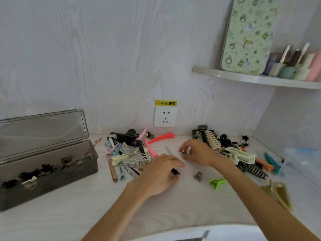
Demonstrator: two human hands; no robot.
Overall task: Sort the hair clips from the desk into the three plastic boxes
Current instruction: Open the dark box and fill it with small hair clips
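My left hand [161,173] rests on the desk's middle with its fingers curled on a black hair clip [175,171] that sticks out under the fingertips. Just behind it, my right hand [196,152] pinches a small dark clip [186,153] between thumb and fingers. A mixed pile of pastel and black clips [128,150] lies left of the hands. To their right is a pile of larger claw clips [225,146]. At the far left a smoky grey plastic box [52,164] stands with its lid up and holds several small dark clips. A clear box [302,162] shows partly at the right edge.
Loose on the desk lie a small grey clip [198,176], a green clip [217,182], a silver clip [168,150] and gold clips [278,193]. A wall socket [165,117] is behind the piles. A shelf [251,78] with a tin and bottles hangs at upper right.
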